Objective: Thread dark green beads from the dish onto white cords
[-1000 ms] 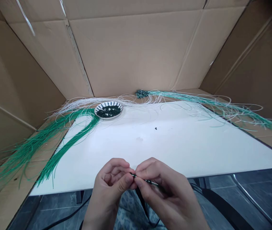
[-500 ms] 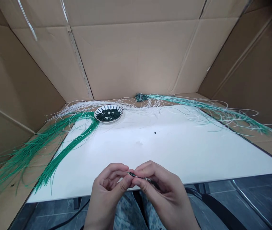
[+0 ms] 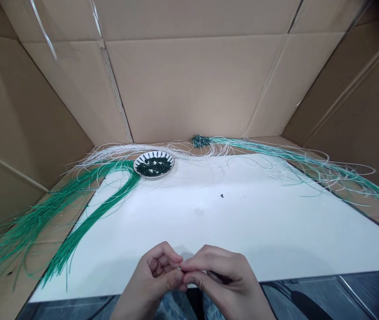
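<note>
My left hand (image 3: 158, 275) and my right hand (image 3: 221, 278) meet in front of the white board's near edge, thumbs and forefingers pressed together tip to tip. Between the fingertips only a tiny dark sliver shows; its kind is hidden by the fingers. A dark bit is also partly visible inside my right hand's curled fingers. Beyond the hands, a small dark speck (image 3: 222, 195) lies on the white board (image 3: 183, 226). Farther back stands a white dish with a dark-striped rim (image 3: 170, 159), filled with small dark green pieces (image 3: 154, 166).
Green strands (image 3: 86, 226) spread across the left side, with white strands (image 3: 116, 151) behind them. A green-and-white bundle (image 3: 276, 151) with a dark clustered end (image 3: 201, 141) runs along the back to the right. Cardboard walls (image 3: 192, 84) enclose the back and sides.
Both hands have shifted slightly lower in the view, and the fingers now cover most of the thin dark piece that showed between them. The whole scene has shifted slightly with the camera.
</note>
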A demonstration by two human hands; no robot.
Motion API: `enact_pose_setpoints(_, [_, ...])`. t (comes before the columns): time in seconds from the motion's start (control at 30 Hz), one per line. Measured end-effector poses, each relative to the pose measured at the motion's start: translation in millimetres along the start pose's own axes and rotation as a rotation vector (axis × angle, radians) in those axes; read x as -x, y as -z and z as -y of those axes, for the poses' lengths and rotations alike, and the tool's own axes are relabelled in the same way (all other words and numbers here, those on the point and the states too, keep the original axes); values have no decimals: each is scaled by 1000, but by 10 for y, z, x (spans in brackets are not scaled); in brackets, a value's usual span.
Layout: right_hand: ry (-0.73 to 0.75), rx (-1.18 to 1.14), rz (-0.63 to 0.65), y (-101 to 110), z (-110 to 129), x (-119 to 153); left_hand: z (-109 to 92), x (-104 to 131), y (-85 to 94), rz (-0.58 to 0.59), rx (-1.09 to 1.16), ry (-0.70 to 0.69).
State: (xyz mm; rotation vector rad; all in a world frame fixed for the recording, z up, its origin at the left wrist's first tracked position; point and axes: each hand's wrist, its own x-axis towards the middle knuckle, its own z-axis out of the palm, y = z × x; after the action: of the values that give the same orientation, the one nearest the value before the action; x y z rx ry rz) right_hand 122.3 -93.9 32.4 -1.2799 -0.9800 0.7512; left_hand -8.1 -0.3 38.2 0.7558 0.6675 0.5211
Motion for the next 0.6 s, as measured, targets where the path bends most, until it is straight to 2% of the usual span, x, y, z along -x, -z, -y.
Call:
enact_pose_setpoints(0.13, [43, 35, -111, -65, 8, 9, 2, -8, -56, -57, 43, -25])
enact_pose_setpoints(0.3, [-45, -79, -257, -128, 4, 66, 6, 12, -178, -260, 102, -162])
enact_pose_setpoints(0.43, [52, -182, -244, -133, 33, 115, 6, 89, -289, -239, 120, -270])
enact_pose_setpoints(0.6, [140, -161, -202, -80, 91, 145, 11, 156, -361, -234, 99, -335])
